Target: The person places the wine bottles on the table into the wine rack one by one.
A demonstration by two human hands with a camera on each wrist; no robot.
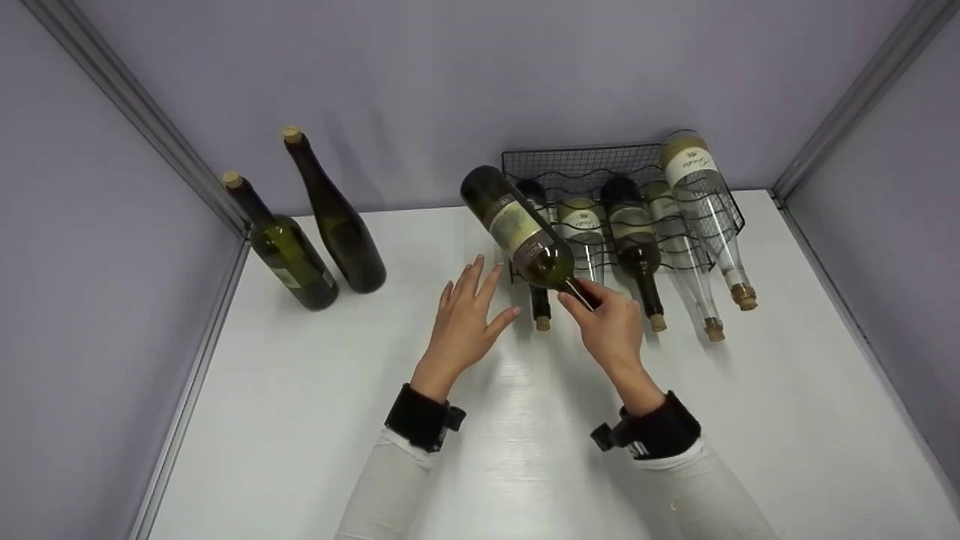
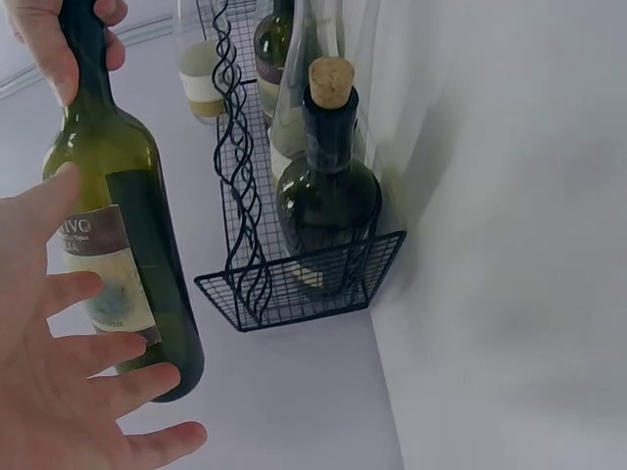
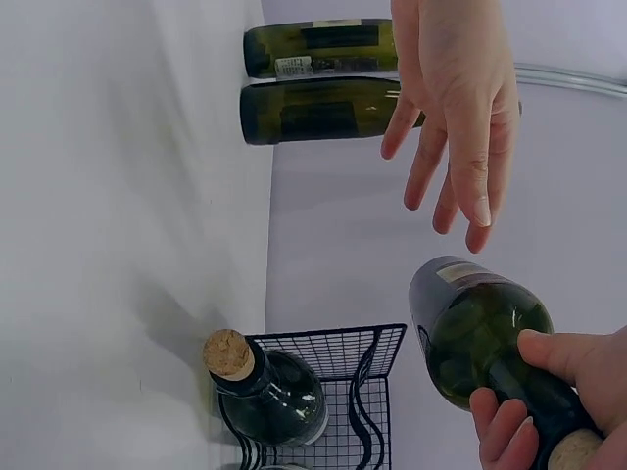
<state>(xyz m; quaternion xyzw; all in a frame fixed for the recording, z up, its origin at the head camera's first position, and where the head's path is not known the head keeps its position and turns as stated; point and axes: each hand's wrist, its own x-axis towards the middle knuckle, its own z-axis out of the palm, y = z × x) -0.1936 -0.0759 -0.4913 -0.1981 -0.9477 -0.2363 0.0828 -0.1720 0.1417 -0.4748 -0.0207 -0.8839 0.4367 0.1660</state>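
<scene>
By its neck, my right hand (image 1: 615, 326) grips a dark green wine bottle (image 1: 517, 225) with a cream and maroon label. The bottle tilts, its base up and to the left, over the left end of a black wire wine rack (image 1: 585, 159). My left hand (image 1: 461, 326) has its fingers spread, just left of the bottle and apart from it in the head view. In the right wrist view the held bottle's cork (image 3: 576, 452) shows beside the right fingers. A corked dark bottle (image 2: 328, 201) lies in the rack's end slot, below the held one.
More bottles lie in the rack, necks toward me: a dark red-labelled bottle (image 1: 634, 232) and several clear ones, including a clear bottle (image 1: 705, 202) on the upper right. Two corked green bottles, a shorter bottle (image 1: 289, 255) and a taller bottle (image 1: 341, 225), stand at the left by the wall.
</scene>
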